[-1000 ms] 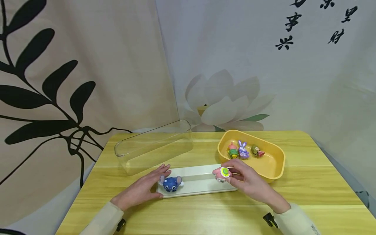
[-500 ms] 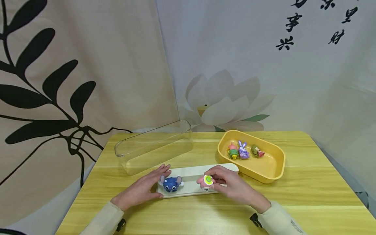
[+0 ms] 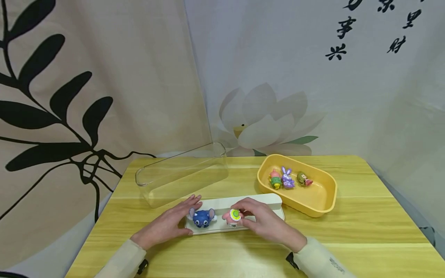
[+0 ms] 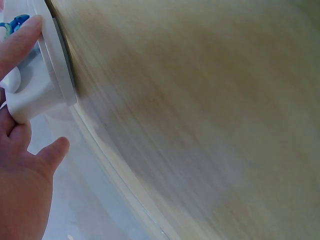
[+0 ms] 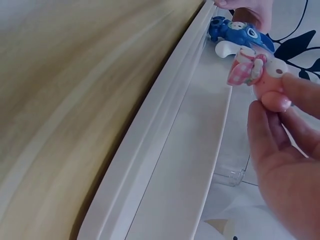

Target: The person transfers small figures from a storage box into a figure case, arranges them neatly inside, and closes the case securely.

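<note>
My right hand (image 3: 262,219) pinches a pink figurine (image 3: 232,217) between thumb and fingertips over the lower step of a long white stepped display base (image 3: 222,203). Whether the figurine touches the step, I cannot tell. In the right wrist view its pink head and checked outfit show close to the blue figurine (image 5: 245,34). That big-eared blue toy (image 3: 202,218) stands at the base's left end. Around this same end my left hand (image 3: 166,224) grips the base, thumb at the front corner and fingers at the back.
Behind the base lies a clear transparent cover (image 3: 187,175). A yellow tray (image 3: 321,193) at the right rear holds a green-and-pink figurine (image 3: 276,179), a purple rabbit (image 3: 287,178) and a small doll (image 3: 304,179). Curtains hang behind the wooden table (image 3: 368,216).
My right hand has carried the pink figurine leftward along the base, close to the blue one. The left hand, base, cover and tray stay put.
</note>
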`<state>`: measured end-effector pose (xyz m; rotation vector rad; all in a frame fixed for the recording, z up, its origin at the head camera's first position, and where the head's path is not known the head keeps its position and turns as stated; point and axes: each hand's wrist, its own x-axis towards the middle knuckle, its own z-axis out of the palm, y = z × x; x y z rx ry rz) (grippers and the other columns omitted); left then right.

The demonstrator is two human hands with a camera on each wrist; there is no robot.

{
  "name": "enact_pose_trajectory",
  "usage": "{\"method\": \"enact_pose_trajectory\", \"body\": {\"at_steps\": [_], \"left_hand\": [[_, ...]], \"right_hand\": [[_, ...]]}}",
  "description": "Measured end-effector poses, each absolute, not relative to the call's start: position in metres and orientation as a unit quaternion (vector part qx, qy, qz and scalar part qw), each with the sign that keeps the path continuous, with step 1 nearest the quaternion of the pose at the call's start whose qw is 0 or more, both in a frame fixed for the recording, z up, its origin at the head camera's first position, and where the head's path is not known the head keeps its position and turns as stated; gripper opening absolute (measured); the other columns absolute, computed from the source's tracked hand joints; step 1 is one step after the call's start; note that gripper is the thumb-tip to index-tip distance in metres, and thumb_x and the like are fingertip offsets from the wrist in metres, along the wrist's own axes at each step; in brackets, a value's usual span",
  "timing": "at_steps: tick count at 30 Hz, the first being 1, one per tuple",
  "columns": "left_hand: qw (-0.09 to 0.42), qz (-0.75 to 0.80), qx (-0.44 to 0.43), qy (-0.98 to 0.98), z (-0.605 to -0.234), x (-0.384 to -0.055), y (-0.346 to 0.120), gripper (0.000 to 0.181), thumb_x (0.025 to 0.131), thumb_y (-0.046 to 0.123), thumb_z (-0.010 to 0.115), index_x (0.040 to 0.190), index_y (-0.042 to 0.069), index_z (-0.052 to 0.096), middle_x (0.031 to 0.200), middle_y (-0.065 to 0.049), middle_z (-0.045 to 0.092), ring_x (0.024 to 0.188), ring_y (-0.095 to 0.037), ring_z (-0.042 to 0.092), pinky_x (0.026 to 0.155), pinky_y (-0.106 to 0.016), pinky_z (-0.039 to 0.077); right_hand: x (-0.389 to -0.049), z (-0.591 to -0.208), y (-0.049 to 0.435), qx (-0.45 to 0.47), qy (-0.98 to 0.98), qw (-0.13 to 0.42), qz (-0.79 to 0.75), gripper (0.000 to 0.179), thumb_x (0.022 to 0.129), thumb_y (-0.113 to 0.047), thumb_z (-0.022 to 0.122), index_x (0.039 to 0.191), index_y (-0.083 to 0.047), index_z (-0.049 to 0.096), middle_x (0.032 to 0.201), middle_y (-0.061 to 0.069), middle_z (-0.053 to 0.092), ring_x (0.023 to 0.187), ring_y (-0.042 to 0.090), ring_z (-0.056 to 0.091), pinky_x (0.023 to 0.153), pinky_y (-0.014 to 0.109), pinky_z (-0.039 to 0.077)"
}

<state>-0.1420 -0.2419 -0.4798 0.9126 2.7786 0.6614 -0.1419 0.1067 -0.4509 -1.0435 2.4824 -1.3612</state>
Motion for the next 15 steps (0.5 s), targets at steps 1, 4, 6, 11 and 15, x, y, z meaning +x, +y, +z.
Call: {"method": "enact_pose_trajectory", "body": {"at_steps": [1, 4, 6, 11, 15], "left_hand": [[0.071, 0.221, 0.304, 0.924, -0.48, -0.142, -0.242, 0.094, 0.083, 0.028, 0.087, 0.162, 0.021, 0.036, 0.172, 0.0, 0.022, 0.155, -0.03, 0.025, 0.121, -0.054, 0.031], [0.072, 0.222, 0.302, 0.924, -0.48, -0.142, -0.242, 0.094, 0.083, 0.027, 0.087, 0.162, 0.021, 0.036, 0.172, 0.001, 0.021, 0.156, -0.029, 0.025, 0.121, -0.054, 0.031], [0.074, 0.222, 0.3, 0.925, -0.479, -0.142, -0.242, 0.094, 0.084, 0.026, 0.087, 0.162, 0.022, 0.036, 0.172, 0.002, 0.021, 0.156, -0.029, 0.025, 0.121, -0.054, 0.031], [0.075, 0.22, 0.3, 0.925, -0.479, -0.142, -0.242, 0.094, 0.084, 0.027, 0.087, 0.163, 0.022, 0.036, 0.172, 0.003, 0.02, 0.156, -0.028, 0.024, 0.121, -0.054, 0.031], [0.075, 0.219, 0.302, 0.925, -0.479, -0.142, -0.242, 0.093, 0.084, 0.027, 0.087, 0.162, 0.021, 0.037, 0.172, 0.002, 0.02, 0.156, -0.028, 0.024, 0.122, -0.053, 0.03]], "right_hand": [[-0.142, -0.451, 0.106, -0.344, 0.82, 0.066, -0.453, 0.035, 0.095, 0.003, 0.069, 0.126, -0.012, 0.069, 0.126, -0.001, 0.066, 0.109, 0.011, 0.064, 0.097, 0.029, 0.058], [-0.143, -0.452, 0.103, -0.342, 0.816, 0.072, -0.46, 0.033, 0.096, 0.003, 0.068, 0.126, -0.011, 0.069, 0.126, 0.0, 0.066, 0.11, 0.012, 0.064, 0.098, 0.027, 0.057], [-0.143, -0.454, 0.101, -0.347, 0.816, 0.065, -0.458, 0.032, 0.096, 0.002, 0.068, 0.125, -0.011, 0.069, 0.125, 0.0, 0.066, 0.11, 0.012, 0.064, 0.098, 0.027, 0.057], [-0.144, -0.457, 0.097, -0.364, 0.825, 0.027, -0.431, 0.033, 0.094, 0.003, 0.071, 0.124, -0.009, 0.07, 0.121, 0.0, 0.065, 0.107, 0.011, 0.065, 0.095, 0.028, 0.059], [-0.143, -0.458, 0.093, -0.371, 0.839, 0.009, -0.398, 0.034, 0.092, 0.003, 0.073, 0.125, -0.007, 0.069, 0.118, 0.002, 0.064, 0.104, 0.011, 0.065, 0.092, 0.026, 0.059]]}}
